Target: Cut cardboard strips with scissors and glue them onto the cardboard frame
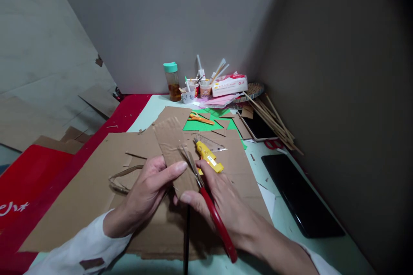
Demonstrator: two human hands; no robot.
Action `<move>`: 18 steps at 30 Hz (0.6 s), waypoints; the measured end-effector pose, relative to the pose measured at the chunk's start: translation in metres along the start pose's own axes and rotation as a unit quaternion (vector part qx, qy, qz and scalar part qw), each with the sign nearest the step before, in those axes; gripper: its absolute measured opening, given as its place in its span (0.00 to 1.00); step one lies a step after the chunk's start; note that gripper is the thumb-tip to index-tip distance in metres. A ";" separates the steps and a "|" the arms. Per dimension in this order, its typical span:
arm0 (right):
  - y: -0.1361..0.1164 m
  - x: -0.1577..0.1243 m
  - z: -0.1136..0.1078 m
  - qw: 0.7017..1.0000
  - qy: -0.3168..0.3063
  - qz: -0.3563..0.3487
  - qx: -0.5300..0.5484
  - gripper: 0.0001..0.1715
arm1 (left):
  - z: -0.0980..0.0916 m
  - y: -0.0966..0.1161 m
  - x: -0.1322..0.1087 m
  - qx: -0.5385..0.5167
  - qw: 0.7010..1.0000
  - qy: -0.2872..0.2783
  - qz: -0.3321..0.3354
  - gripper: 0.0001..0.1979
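Observation:
My left hand point(150, 184) pinches a piece of brown cardboard point(169, 137), thumb on top near its middle. My right hand point(222, 193) has red-handled scissors point(214, 219) in it. Its thumb and fingers also close around the lower right of the cardboard. The scissor blades lie slightly apart along the piece's right edge; whether they are cutting I cannot tell. Below the hands spreads a large cardboard sheet point(97, 172). A bent cardboard strip point(124, 176) rests beside my left hand. Just beyond my right hand lies a yellow glue gun point(208, 157) next to a clear set square point(213, 144).
Orange scissors point(201, 118) and small cardboard triangles lie on a green sheet point(193, 126). Behind stand a teal-lidded bottle point(172, 81), cups of tools and a tissue pack point(229, 84). Wooden sticks point(274, 120) cross a tablet point(258, 126) at right; a black slab point(300, 197) lies nearer.

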State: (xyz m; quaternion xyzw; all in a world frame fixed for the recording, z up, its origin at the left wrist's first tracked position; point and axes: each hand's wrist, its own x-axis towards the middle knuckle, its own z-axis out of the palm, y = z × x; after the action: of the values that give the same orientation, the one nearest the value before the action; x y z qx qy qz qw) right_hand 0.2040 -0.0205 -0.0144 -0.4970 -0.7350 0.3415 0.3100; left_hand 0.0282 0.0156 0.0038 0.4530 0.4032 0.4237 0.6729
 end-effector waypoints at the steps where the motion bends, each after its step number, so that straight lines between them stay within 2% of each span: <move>1: 0.001 -0.001 -0.001 1.000 -0.005 0.004 0.007 0.36 | 0.001 0.000 -0.001 0.003 1.000 -0.001 -0.005 0.10; 4: 0.000 -0.002 -0.004 0.999 -0.029 0.025 0.012 0.37 | 0.002 -0.001 -0.004 0.003 1.000 -0.006 -0.016 0.12; 8: -0.006 0.000 -0.006 0.999 -0.024 0.030 0.013 0.35 | 0.001 -0.002 -0.003 0.005 1.000 -0.006 -0.018 0.13; 12: -0.012 0.003 -0.004 0.997 -0.029 0.061 -0.032 0.26 | 0.000 -0.003 -0.002 0.012 1.000 -0.011 -0.016 0.13; 15: -0.013 0.003 -0.002 0.996 -0.008 0.044 -0.078 0.23 | 0.001 -0.004 -0.001 0.007 1.000 -0.020 -0.016 0.13; 18: -0.011 0.002 -0.001 0.998 0.020 0.017 -0.066 0.21 | 0.001 -0.003 0.000 -0.006 1.000 -0.023 -0.016 0.11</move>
State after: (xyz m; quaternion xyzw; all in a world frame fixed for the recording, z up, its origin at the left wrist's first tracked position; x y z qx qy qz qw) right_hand 0.1983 -0.0214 -0.0046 -0.5354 -0.7409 0.2877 0.2857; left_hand 0.0299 0.0142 0.0012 0.4522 0.3921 0.4051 0.6911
